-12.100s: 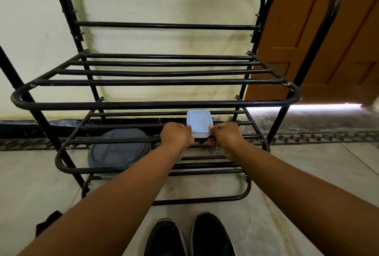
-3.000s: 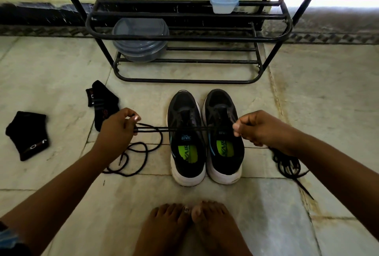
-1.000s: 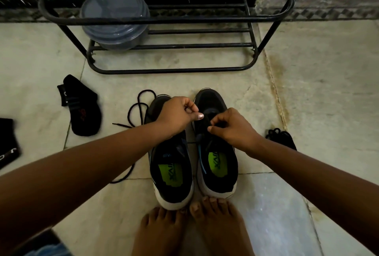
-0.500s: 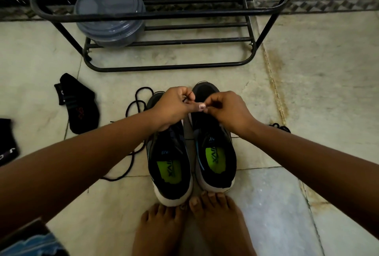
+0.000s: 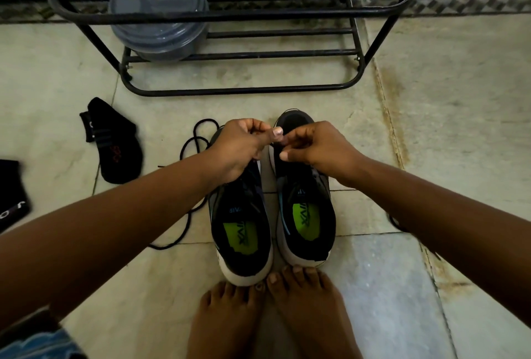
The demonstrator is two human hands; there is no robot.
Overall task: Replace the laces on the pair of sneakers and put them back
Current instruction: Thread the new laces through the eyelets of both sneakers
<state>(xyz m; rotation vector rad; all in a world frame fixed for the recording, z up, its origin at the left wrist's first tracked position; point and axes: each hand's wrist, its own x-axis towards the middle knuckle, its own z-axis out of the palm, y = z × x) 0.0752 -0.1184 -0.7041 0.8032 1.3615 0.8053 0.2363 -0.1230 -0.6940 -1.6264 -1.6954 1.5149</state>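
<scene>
- My bare feet [image 5: 270, 315] touch the heels of the two sneakers; right sneaker [image 5: 304, 203] and left sneaker [image 5: 242, 229] sit side by side on the floor [image 5: 431, 128], toes toward the rack.
- Change: a few seconds back I held a lace stretched wide between my hands across both shoes; now both hands have closed in together over the toe end.
- Left hand [image 5: 241, 146]: fingers curled, thumb out, pinching what I take to be the lace end.
- Right hand [image 5: 313, 147]: fingers curled in a narrow pinch, almost touching the left thumb.
- Judgement: I'm starting to thread the lowest eyelets; lacing barely begun, put-back not yet done.
- Lace [image 5: 188, 209] trails in loops on the floor left of the shoes.
- Hidden: the lace tip and eyelets sit under my hands; can't tell which shoe gets threaded.
- My right arm covers a dark cord bundle, only a sliver shows.
- Socks [image 5: 115, 140] lie left; a second is cut off at the edge.
- Rack [image 5: 244, 90] beyond, grey tub [image 5: 159, 19] on its lower shelf; top cropped.
</scene>
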